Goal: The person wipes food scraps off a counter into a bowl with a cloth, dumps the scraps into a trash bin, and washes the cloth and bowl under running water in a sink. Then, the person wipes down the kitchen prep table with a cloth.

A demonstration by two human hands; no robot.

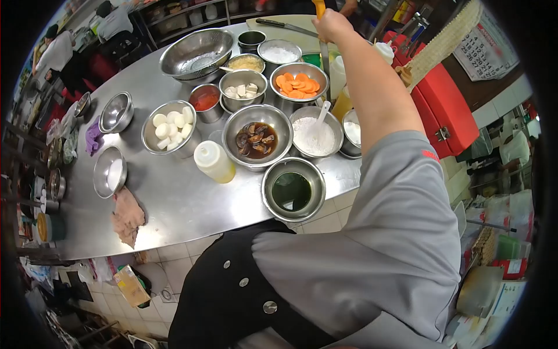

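Note:
My right hand (333, 26) reaches to the far side of the steel table (168, 215), closed around the yellow handle of a knife (324, 61). Its blade appears to hang below the fist, close to a bowl of carrot slices (298, 85). A second knife (286, 26) with a black handle lies on a pale cutting board (305, 39) just left of the hand. Squeeze bottles (337, 75) stand beside my forearm. My left hand is out of frame.
Nearer me are bowls of soaked mushrooms (256, 139), white powder with a spoon (314, 136), dark green liquid (292, 192) and white round pieces (172, 127). A squeeze bottle (214, 161) and a cloth (127, 218) sit left. A red box (447, 110) stands right.

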